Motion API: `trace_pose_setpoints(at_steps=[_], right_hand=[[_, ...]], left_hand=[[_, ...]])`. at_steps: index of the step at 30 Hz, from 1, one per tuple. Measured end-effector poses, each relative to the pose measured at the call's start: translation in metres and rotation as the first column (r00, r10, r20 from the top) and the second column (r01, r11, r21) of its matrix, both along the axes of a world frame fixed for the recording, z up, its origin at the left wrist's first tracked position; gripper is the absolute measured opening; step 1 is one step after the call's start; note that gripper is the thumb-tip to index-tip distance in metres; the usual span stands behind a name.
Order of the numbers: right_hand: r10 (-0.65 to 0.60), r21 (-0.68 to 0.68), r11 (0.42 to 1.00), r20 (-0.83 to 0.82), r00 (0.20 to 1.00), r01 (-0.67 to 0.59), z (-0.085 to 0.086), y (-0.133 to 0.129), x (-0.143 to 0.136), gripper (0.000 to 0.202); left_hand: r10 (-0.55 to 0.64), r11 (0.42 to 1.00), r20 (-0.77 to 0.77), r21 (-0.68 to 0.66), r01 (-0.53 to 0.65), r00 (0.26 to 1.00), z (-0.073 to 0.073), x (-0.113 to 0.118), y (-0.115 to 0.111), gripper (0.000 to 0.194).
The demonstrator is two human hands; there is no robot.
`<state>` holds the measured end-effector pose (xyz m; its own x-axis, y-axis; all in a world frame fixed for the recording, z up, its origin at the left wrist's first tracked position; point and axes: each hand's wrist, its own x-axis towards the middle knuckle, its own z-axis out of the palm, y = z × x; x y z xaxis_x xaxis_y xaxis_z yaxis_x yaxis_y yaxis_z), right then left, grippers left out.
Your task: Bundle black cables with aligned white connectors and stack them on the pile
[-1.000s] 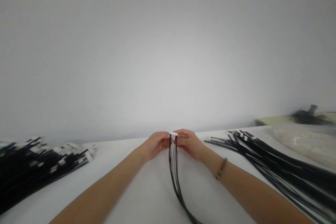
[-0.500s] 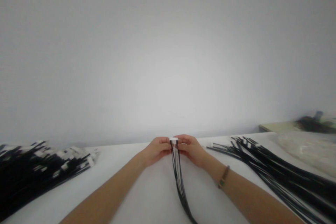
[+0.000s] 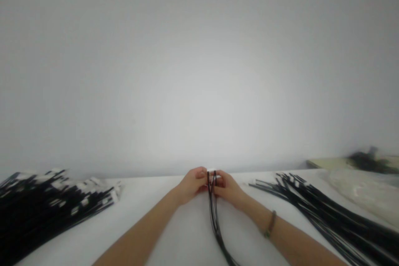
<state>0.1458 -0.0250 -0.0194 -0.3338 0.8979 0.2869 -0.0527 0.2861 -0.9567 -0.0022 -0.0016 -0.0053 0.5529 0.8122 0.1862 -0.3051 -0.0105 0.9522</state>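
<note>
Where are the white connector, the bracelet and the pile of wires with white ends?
white connector [image 3: 211, 171], head view, on its top edge between the hands.
bracelet [image 3: 270, 224], head view, on the band at the right wrist.
pile of wires with white ends [image 3: 46, 208], head view, on its middle.

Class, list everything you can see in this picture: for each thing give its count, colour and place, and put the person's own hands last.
Small white plastic connector: one, white, pinched between both hands at table centre.
Thin black wires: one small bundle, black, hanging from the connector toward the camera.
Pile of black wires with white connectors: one, black and white, far left of table.
Loose black wire pile: one, black, right of table.
Clear plastic bag: one, translucent, far right.
White table: one, white, below everything.
Bracelet: one, brown-green, right wrist.
Left hand: on the connector.
Right hand: on the connector.
</note>
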Motion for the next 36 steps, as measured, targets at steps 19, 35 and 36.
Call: trace_pose_setpoints(at_steps=[19,35,36], right_hand=[[0.020,-0.150,0.989,0.122,0.992,-0.002,0.015,-0.036,-0.018,0.033],[0.210,-0.228,0.961,0.233,0.950,-0.156,0.017,-0.094,-0.013,0.030],[0.198,-0.223,0.964,0.242,0.950,-0.144,0.016,-0.094,-0.014,0.030]], left_hand=[[0.170,0.980,0.194,-0.137,-0.145,0.966,0.004,-0.003,-0.001,0.025],[0.182,0.925,0.281,-0.375,-0.067,0.942,0.014,-0.027,0.010,0.010],[0.211,0.919,0.287,-0.385,-0.089,0.935,0.015,-0.032,0.014,0.009]])
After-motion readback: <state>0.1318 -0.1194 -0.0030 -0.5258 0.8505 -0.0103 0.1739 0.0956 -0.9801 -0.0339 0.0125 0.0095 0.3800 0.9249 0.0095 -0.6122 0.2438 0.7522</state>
